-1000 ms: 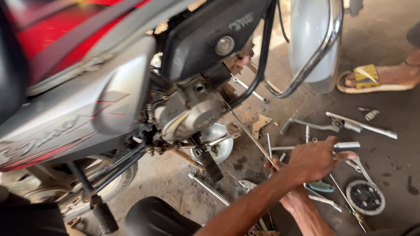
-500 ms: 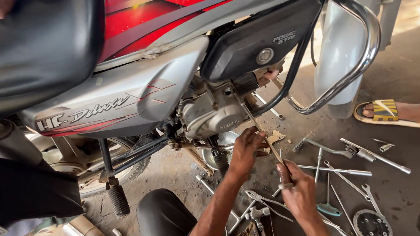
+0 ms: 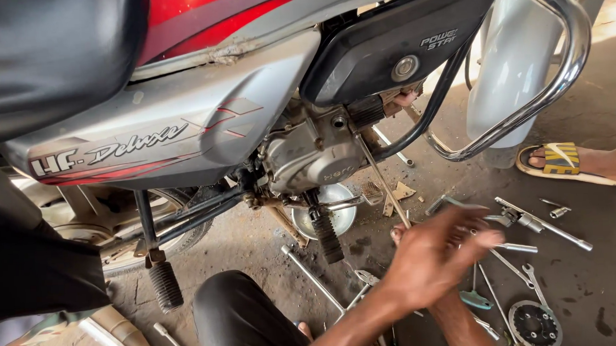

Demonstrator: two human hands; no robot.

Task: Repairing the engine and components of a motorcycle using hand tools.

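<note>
Left grip (image 3: 429,257) open — tools (image 3: 532,225), footpeg (image 3: 324,234) around.

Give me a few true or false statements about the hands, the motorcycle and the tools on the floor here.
1. The left hand is raised over loose tools on the floor. True.
2. A long thin rod slants from the engine down toward that hand. True.
3. The motorcycle's side panel is bright green. False: it is silver-grey with red stripes.
4. The sprocket is bolted onto the rear wheel. False: it lies on the floor by the wrenches.
5. A sandalled foot stands near the chrome crash guard. True.
</note>
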